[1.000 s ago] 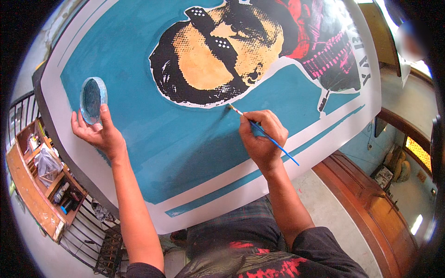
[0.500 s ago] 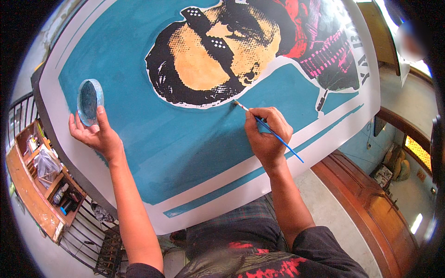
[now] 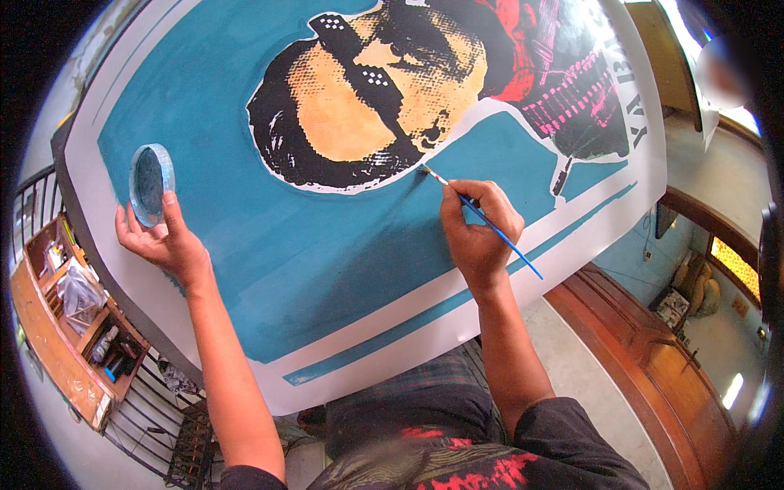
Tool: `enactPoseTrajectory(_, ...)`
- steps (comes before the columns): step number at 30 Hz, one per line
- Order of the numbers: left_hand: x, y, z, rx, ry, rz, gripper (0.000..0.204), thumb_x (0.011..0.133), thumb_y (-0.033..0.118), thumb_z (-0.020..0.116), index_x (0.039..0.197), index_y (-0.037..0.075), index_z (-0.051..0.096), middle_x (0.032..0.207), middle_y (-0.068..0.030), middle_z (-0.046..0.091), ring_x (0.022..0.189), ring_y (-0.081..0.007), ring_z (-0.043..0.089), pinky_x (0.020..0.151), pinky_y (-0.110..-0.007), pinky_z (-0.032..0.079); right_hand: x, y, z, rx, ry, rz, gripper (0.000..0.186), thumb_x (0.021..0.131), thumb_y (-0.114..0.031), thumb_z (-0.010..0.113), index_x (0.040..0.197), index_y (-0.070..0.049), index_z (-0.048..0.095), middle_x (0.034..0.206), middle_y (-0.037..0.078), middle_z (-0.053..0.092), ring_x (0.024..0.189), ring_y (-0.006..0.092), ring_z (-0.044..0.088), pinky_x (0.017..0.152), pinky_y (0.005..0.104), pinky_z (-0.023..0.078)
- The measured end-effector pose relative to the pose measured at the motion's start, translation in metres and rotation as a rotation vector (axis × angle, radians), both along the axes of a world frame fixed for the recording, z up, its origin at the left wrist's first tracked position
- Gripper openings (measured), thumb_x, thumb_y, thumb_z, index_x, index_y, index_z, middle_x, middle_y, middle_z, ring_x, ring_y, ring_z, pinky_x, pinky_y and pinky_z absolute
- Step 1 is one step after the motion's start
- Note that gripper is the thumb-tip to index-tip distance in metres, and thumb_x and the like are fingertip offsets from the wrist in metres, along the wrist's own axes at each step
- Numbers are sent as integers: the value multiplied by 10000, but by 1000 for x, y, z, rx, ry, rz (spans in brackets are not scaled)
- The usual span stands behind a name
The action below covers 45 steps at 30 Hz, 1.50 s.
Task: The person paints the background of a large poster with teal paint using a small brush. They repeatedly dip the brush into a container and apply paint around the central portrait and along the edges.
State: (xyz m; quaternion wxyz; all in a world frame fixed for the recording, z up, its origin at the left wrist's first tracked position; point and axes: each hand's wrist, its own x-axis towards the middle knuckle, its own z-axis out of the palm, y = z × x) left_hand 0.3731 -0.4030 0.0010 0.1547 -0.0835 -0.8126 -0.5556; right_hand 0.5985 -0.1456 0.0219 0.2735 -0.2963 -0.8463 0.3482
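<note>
A: Starting with the head view: where to look for the main piece?

B: Find a large white sheet [image 3: 425, 343] spread beneath both hands, printed with a black-and-orange portrait [image 3: 343, 122]. Take the portrait as landmark.

A: And the right hand [image 3: 483, 224]? Open fingers or closed?

B: Closed, pinching a thin blue-handled paintbrush [image 3: 496, 229] below and right of the portrait, with bristles [image 3: 425, 167] right at the lower outline. Cannot tell touching from hovering.

A: And the left hand [image 3: 170, 245]?

B: Gripping a round, shallow dish [image 3: 153, 185] by the edge, tilted nearly upright, well left of the portrait. Cannot make out the contents.

A: Done so far?

B: See the teal background [image 3: 188, 122], filled in broadly left of and below the portrait, plus a teal strip [image 3: 359, 343] farther below. Probably well past halfway.

A: And left?

B: Mostly edge work, by the look of things. Note the white gap [image 3: 482, 114] hugging the portrait's lower outline, wider toward the right. Cannot tell intended border from unpainted patch.

A: Anything nearby?

B: Only worth noting a wooden cabinet [image 3: 59, 351] with a plastic bag [image 3: 80, 294], far to the portrait's lower left.
</note>
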Motion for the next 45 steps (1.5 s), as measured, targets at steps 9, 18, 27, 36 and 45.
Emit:
enactPoseTrajectory(9,1,2,2,-19,-23,16,746,805,133,731,1330,-9,221,1334,-255,331,1200,-338,467,1030,-430,440,1,8,-1,-1,0,-18,108,718,25,706,781,-29,637,746,118,661,654,220,649,616,303,522)
enactPoseTrajectory(18,3,2,3,-3,-25,15,775,806,164,737,1352,8,210,1367,-261,304,1192,-326,461,1011,-431,427,0,3,10,25,17,-88,112,715,35,703,772,-32,634,723,114,649,627,191,637,601,287,511)
enactPoseTrajectory(27,2,-1,2,38,-42,-16,816,789,182,751,1361,15,194,1365,-265,292,1249,-331,401,1064,-461,370,-17,-58,10,-152,50,119,131,717,10,713,779,-66,627,735,105,649,660,244,646,606,326,517)
enactPoseTrajectory(36,3,-2,2,0,-46,-27,861,782,219,757,1371,1,167,1359,-278,275,1288,-351,350,1106,-496,299,-42,-78,7,-161,110,239,120,720,52,701,784,-19,627,731,113,658,643,216,637,601,297,507)
enactPoseTrajectory(45,2,-3,0,13,-29,-49,873,787,237,757,1374,-6,159,1349,-276,278,1286,-355,350,1107,-500,295,-56,-84,1,-140,112,234,121,724,39,703,794,-25,628,738,115,656,648,226,639,598,304,510)
